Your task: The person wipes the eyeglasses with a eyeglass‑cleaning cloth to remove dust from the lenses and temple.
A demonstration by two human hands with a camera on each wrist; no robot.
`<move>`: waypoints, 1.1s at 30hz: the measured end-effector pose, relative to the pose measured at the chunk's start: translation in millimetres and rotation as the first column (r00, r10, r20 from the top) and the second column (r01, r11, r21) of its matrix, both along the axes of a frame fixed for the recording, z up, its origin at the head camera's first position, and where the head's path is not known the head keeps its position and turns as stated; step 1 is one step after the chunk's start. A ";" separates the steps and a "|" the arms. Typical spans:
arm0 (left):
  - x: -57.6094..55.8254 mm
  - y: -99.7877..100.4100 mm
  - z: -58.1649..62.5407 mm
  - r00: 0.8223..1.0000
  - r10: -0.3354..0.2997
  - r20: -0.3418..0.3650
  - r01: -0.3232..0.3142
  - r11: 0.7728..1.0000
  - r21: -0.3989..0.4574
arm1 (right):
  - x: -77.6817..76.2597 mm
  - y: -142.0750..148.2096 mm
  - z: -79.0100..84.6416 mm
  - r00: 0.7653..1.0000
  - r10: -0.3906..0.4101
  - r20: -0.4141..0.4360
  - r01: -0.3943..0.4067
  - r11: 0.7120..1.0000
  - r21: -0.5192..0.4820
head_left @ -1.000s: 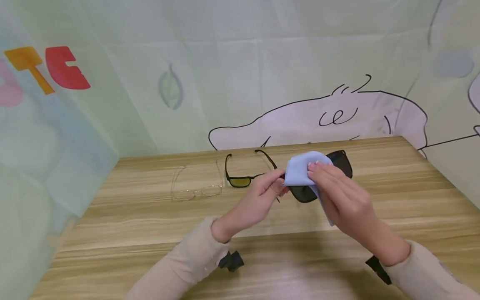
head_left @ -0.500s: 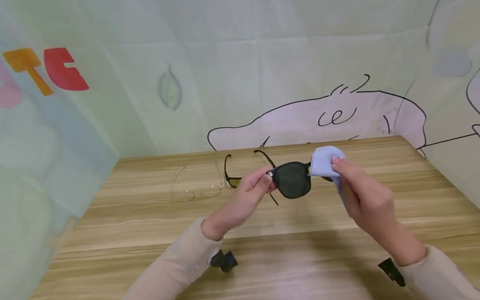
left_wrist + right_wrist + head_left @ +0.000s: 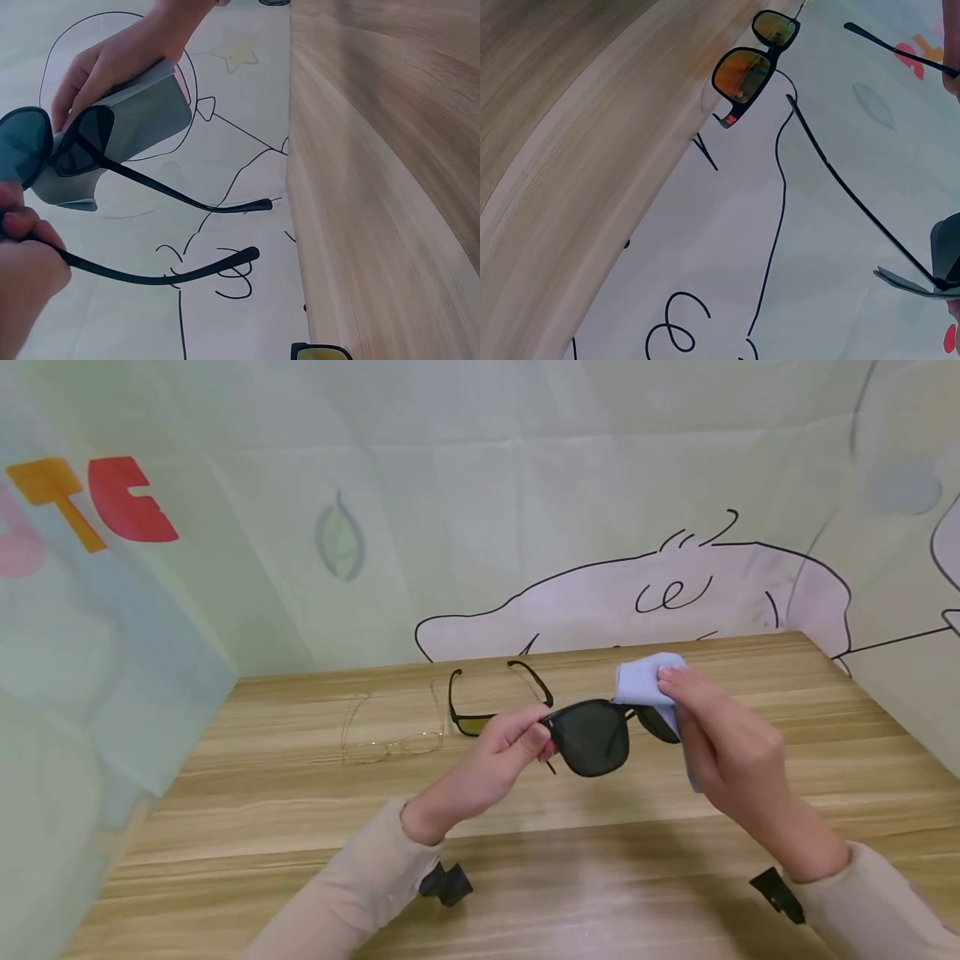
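My left hand [image 3: 487,760] pinches a pair of black sunglasses [image 3: 592,739] by the corner beside one dark lens, holding it above the table. A light blue cloth [image 3: 645,678] is pinched in my right hand [image 3: 731,752] and lies against the top and outer side of the other lens, partly covering it. In the left wrist view both black temples [image 3: 187,196] stretch unfolded away from the lenses, and the cloth [image 3: 150,112] hangs behind the frame. The right wrist view catches one temple [image 3: 855,202] and little of either hand.
On the wood-grain table [image 3: 300,843], black-framed glasses with yellowish lenses [image 3: 474,725] stand open behind my left hand. Thin-rimmed clear glasses [image 3: 393,745] lie farther left. A printed backdrop [image 3: 480,527] rises behind the table. Dark wrist mounts [image 3: 448,885] stick out by the sleeves.
My right hand and the cloth have shifted right, off the near lens to the far one. My left hand has drawn slightly left, and the sunglasses have turned, baring the left lens.
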State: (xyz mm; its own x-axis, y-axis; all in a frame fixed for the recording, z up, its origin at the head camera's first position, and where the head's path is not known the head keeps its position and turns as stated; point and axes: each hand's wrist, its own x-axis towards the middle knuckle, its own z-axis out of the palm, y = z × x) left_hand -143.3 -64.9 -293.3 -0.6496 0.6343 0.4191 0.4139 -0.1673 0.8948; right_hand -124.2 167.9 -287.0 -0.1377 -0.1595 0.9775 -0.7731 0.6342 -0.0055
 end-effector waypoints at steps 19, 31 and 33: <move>-1.7 1.3 0.9 0.996 0.090 0.015 -0.090 0.996 0.015 | 2.3 -6.5 -3.2 0.988 0.134 -0.080 -0.123 0.983 0.135; 1.0 -6.3 0.7 0.998 0.057 0.033 -0.058 0.998 0.038 | 4.0 8.6 -11.0 0.991 0.107 -0.078 -0.094 0.983 0.158; 1.8 -7.3 0.0 0.998 0.049 0.039 -0.050 0.998 0.025 | 3.1 10.5 -11.7 0.993 0.086 -0.076 -0.074 0.987 0.145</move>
State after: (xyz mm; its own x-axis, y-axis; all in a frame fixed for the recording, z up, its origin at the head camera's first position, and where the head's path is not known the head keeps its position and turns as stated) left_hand -141.5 -72.2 -293.3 -0.6959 0.5903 0.4090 0.3875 -0.1709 0.9059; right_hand -121.0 178.5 -298.7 -0.0393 -0.3048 0.9516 -0.8156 0.5600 0.1457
